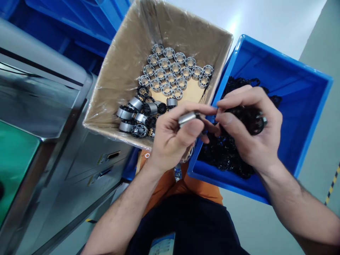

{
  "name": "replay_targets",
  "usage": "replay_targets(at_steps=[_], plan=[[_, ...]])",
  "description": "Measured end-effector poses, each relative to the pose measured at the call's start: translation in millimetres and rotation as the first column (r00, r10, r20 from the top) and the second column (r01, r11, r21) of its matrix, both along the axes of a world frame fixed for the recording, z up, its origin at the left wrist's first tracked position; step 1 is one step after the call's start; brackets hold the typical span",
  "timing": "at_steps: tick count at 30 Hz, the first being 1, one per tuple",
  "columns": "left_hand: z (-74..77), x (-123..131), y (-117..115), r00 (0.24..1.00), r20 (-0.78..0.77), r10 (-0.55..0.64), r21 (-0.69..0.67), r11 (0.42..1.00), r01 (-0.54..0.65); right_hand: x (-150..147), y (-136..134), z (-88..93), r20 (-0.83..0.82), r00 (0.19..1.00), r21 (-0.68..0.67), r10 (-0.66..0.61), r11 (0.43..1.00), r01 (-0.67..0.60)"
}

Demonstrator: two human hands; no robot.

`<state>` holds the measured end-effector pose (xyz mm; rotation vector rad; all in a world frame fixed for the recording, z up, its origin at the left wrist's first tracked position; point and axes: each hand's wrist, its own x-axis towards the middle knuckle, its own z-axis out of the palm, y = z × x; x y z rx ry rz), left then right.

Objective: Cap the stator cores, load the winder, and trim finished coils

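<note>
My left hand [170,141] is closed around a silver metal motor core [187,119], with a dark part at its right end, mostly hidden by the fingers. Close beside it, my right hand [261,141] is curled around black plastic pieces [245,118]. Its thumb and forefinger pinch near my left fingertips; whatever sits between them is too small to make out. Both hands hover where a lined cardboard box [117,67] and a blue bin [300,109] meet. Loose black plastic pieces [225,156] fill the bin's lower left.
Bare metal cores [164,63] stand in rows inside the box. Several cores with black ends [135,103] are piled at its near left. A metal cabinet [87,166] and a green surface [21,163] are on the left. Blue crates [71,17] stand behind.
</note>
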<state>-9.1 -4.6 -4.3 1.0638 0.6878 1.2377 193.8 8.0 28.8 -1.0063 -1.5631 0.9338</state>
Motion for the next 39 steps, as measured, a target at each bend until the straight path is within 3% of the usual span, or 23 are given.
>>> replay_targets(at_steps=[2, 4, 7, 9, 11, 18, 21, 23, 26, 29, 32, 39], plan=[[-1.3, 2.6, 1.2, 0.993, 0.056, 0.099, -0.009, 0.995, -0.099, 1.5, -1.1, 2.3, -0.168, 0.985, -0.198, 0.041, 0.977, -0.074], [0.5, 3.2, 1.3, 0.998, 0.001, 0.066, -0.043, 0.997, -0.066, 1.0, -3.4, 1.8, -0.277, 0.959, -0.265, 0.060, 0.955, -0.136], [6.6, 1.2, 1.7, 0.978, -0.209, -0.020, 0.011, 1.000, 0.023, -1.7, -5.6, -0.8, -0.122, 0.992, -0.091, 0.034, 0.995, -0.045], [9.5, -0.1, 2.8, 0.963, -0.268, 0.010, 0.087, 0.996, 0.014, -2.5, -5.0, -2.0, 0.051, 0.998, 0.057, 0.021, 0.998, -0.024], [9.8, -0.2, 3.9, 0.961, -0.272, 0.054, 0.117, 0.993, -0.023, -1.9, -3.4, -3.0, 0.140, 0.988, 0.080, 0.057, 0.994, -0.069], [0.1, 0.7, 0.9, 0.950, -0.222, 0.218, 0.026, 0.976, -0.218, 0.6, -1.5, -3.0, -0.224, 0.968, -0.249, 0.111, 0.954, -0.166], [2.0, 0.1, 1.4, 0.958, -0.227, 0.176, -0.002, 0.983, -0.181, 0.1, -1.6, 2.7, -0.271, 0.954, -0.279, 0.131, 0.937, -0.208], [4.3, -0.1, 3.3, 0.983, -0.118, 0.139, -0.112, 0.982, -0.152, 0.3, -1.0, 6.4, -0.303, 0.944, -0.262, 0.130, 0.941, -0.214], [4.7, 0.3, 5.6, 0.994, 0.075, 0.077, -0.274, 0.960, -0.053, 1.8, 0.3, 8.8, -0.223, 0.971, -0.215, 0.081, 0.968, -0.130], [0.6, 1.3, 2.9, 1.000, 0.026, -0.013, -0.253, 0.967, 0.019, 3.0, 0.7, 7.0, -0.109, 0.992, -0.133, 0.058, 0.988, -0.072], [-3.8, 1.6, -3.5, 0.999, -0.017, -0.045, -0.214, 0.976, 0.040, 3.2, -0.5, 4.2, -0.043, 0.995, -0.070, 0.088, 0.993, -0.091], [-1.7, -1.8, -8.0, 0.995, -0.003, -0.102, -0.188, 0.977, 0.099, 4.1, -2.4, 6.1, 0.029, 0.987, -0.061, 0.158, 0.986, -0.156]])
